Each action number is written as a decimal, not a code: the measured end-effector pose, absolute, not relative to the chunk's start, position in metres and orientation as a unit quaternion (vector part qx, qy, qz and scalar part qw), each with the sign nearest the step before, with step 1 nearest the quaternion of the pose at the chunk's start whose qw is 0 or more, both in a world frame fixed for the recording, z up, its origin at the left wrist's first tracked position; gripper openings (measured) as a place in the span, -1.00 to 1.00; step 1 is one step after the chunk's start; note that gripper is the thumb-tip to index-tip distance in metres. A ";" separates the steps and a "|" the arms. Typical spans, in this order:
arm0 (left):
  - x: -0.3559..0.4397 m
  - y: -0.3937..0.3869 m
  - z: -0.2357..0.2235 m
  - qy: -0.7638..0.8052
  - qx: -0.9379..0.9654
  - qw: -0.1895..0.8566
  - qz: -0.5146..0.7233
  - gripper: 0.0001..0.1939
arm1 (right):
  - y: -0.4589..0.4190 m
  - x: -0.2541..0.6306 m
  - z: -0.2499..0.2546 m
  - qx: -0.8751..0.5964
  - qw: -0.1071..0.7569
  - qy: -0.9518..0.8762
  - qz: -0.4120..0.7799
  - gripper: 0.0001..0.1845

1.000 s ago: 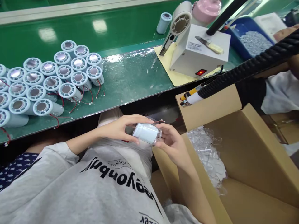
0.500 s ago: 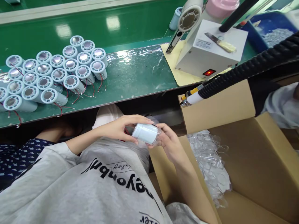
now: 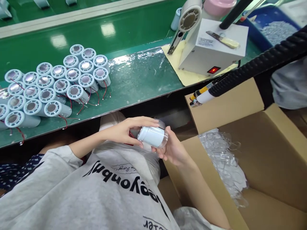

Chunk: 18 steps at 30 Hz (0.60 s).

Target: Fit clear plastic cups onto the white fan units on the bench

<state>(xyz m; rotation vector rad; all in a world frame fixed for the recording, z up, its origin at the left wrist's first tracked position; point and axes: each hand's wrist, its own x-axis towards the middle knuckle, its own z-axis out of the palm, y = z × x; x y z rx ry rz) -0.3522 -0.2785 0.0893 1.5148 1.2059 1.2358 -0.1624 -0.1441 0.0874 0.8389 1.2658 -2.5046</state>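
Observation:
Over my lap I hold a light blue cylindrical housing [image 3: 151, 136] lying on its side. A clear plastic cover [image 3: 165, 139] surrounds its right end. My left hand [image 3: 127, 130] grips the housing from the left, thumb below and fingers across the top. Cupped against the clear end is my right hand [image 3: 174, 147], its thumb raised and its fingertips under the cover. A bit of red wire shows beside my left palm. Several similar housings [image 3: 78, 92] with red and dark wires stand grouped on the bench at the left.
The green bench [image 3: 134, 83] runs across in front. A white machine [image 3: 213, 48] with a lit red switch stands at right, a knife [image 3: 223, 40] on top. A black hose [image 3: 259, 64] with a nozzle hangs above an open carton [image 3: 275, 159] containing clear plastic parts [image 3: 223, 159].
My right hand's fingers have shifted from around the clear cover to its end and underside. My left hand keeps its grip. The whole view has shifted slightly.

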 end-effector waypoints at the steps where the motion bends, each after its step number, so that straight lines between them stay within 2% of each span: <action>1: -0.352 -0.278 0.090 0.481 0.599 0.413 0.490 -0.32 | -0.145 -0.163 0.088 0.284 0.117 0.425 -0.852 -0.21; 4: -0.348 -0.280 0.095 0.505 0.573 0.434 0.478 -0.33 | -0.146 -0.161 0.087 0.267 0.149 0.427 -0.851 -0.13; 6: -0.344 -0.281 0.099 0.522 0.551 0.447 0.474 -0.34 | -0.148 -0.158 0.086 0.249 0.141 0.458 -0.842 -0.07; 7: -0.343 -0.282 0.100 0.527 0.540 0.452 0.476 -0.34 | -0.149 -0.156 0.086 0.242 0.105 0.487 -0.833 -0.07; 9: -0.341 -0.284 0.102 0.532 0.516 0.464 0.486 -0.33 | -0.149 -0.150 0.084 0.224 -0.029 0.577 -0.785 -0.14; 11: -0.341 -0.285 0.101 0.534 0.489 0.486 0.489 -0.31 | -0.148 -0.145 0.082 0.176 -0.166 0.691 -0.681 -0.26; 12: -0.341 -0.286 0.101 0.534 0.479 0.500 0.485 -0.30 | -0.146 -0.142 0.081 0.143 -0.205 0.744 -0.620 -0.36; 15: -0.344 -0.286 0.101 0.514 0.475 0.534 0.475 -0.24 | -0.142 -0.136 0.081 0.083 -0.210 0.820 -0.526 -0.62; 18: -0.345 -0.285 0.103 0.483 0.501 0.537 0.477 -0.19 | -0.143 -0.134 0.082 0.128 -0.181 0.766 -0.603 -0.46</action>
